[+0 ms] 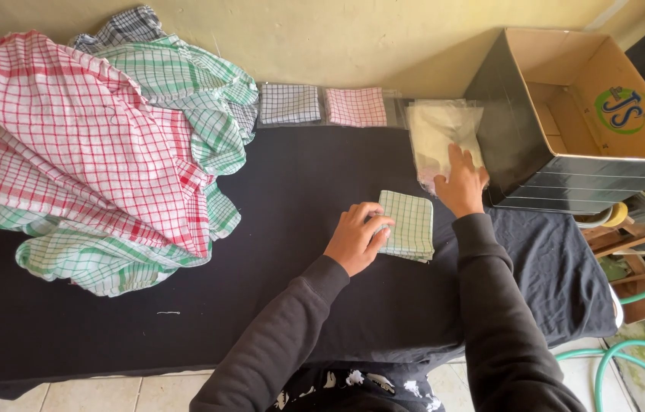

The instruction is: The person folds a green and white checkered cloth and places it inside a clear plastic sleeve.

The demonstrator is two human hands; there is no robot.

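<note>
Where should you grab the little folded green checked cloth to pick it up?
Probably by its right edge, coming in from the right. The folded green checked cloth lies flat on the black table cover, and the left hand already rests on its left edge. The right hand is on the clear bags beside it, close enough to pinch that free edge.

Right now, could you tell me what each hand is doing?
Left hand: fingers curled on the folded green checked cloth, pressing rather than gripping.
Right hand: open, flat on the clear plastic bags.
</note>
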